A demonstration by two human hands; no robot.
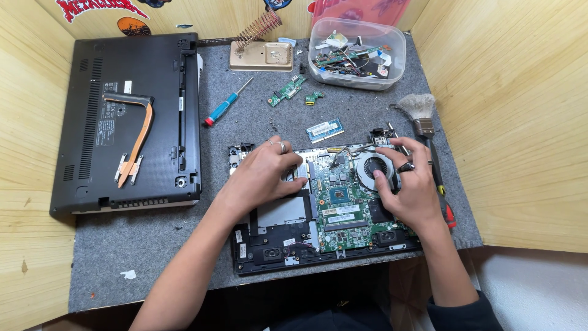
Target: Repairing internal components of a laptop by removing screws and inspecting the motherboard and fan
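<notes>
Opened laptop chassis [269, 242] sits front and centre on the grey felt-covered table [153, 245], bottom cover off, so the green motherboard [340, 202] and the round cooling fan [373, 167] are all exposed. The left hand [263, 175] rests on the upper middle of the chassis, fingers curled down near the left edge of the board, rings on two fingers; it's pressing or pinching something small there, but the fingers hide it, so can't really tell what. The right hand [413, 184] is spread over the fan, thumb on the fan's face and fingers wrapped around its right side, gripping it.

Off to the left lies the black bottom cover [86, 110] with a copper heat pipe [138, 138] lying on top of it. Above the chassis: a blue screwdriver with a red tip [225, 105], a couple of little green circuit boards [288, 91], and a memory stick [324, 129]. At the back there's a soldering iron stand with a coil [260, 46] and a clear plastic tub of spare parts [358, 52]. A dusting brush [419, 110] lies just right of the right hand.
</notes>
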